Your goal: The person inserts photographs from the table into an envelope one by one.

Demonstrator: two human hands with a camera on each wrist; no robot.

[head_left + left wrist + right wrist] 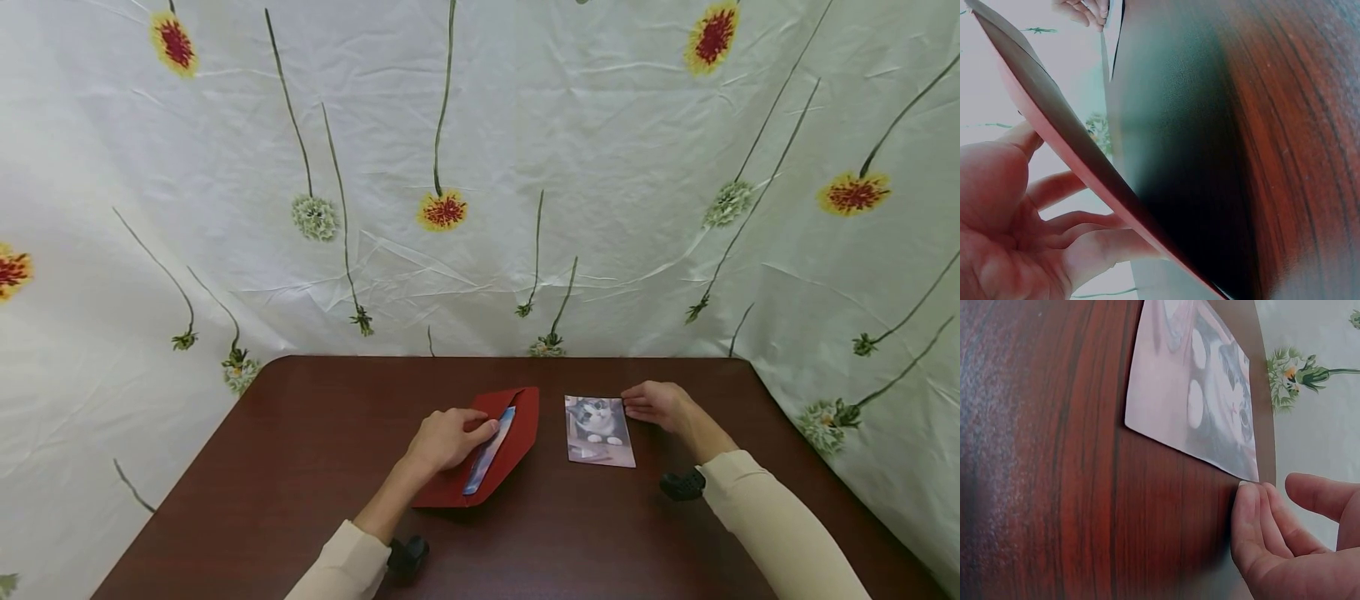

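Observation:
A red envelope lies slanted on the table, its near edge a little above the wood. Out of its opening shows a bluish photo. My left hand holds the envelope by its upper left side, with the thumb near the opening. In the left wrist view the envelope hides the fingertips. To the right, a photo print of a cat lies face up and flat. My right hand touches its far right corner. In the right wrist view the fingers are extended together, with the thumb apart.
The dark brown wooden table has its far edge against a hanging white cloth printed with flowers. Black wrist devices sit below both sleeves, close to the tabletop.

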